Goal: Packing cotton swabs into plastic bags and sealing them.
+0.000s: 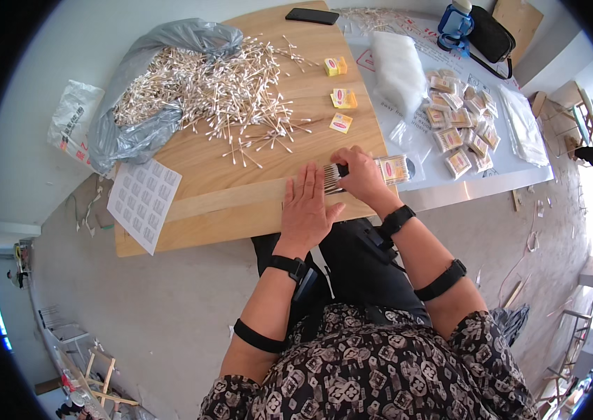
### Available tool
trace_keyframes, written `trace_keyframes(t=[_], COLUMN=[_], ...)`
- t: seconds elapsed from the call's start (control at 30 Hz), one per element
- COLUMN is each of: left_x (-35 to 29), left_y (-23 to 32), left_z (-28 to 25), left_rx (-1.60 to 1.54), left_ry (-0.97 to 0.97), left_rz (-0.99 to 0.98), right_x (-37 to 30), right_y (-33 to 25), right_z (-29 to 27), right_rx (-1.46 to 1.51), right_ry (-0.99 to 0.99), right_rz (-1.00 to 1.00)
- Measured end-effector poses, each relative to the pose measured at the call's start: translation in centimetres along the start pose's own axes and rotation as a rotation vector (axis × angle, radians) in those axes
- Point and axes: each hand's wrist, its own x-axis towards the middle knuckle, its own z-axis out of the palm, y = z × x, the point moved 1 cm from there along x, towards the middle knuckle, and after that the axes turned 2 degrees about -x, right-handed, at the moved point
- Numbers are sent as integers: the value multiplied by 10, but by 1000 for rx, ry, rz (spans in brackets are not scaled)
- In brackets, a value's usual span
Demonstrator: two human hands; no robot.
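"Right grip (pixel 361 175): pinching?"

"Cannot tell; it curls over a swab row (pixel 331 180) on the desk (pixel 240 224). Left grip (pixel 306 211) lies flat beside it, thumb spread."

"Progress?"

"Apparently filled packs (pixel 459 119) lie piled rightward; many loose swabs (pixel 237 91) remain unpacked."
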Motion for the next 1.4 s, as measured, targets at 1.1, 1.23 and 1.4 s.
trace_keyframes(t=[1.1, 1.23, 1.4], left_x=[0, 1, -1], left_y=[2, 2, -2], left_z=[-5, -5, -4], left_rx=[-5, 5, 14], left_ry=[-11, -46, -66], left_rz=[-2, -10, -9], right_x=[-17, -30, -37], right_y=[2, -1, -6], right_z=[2, -5, -5], right_rx=[-46, 47, -396], right_ry=[21, 29, 34], right_rz=[30, -48, -533])
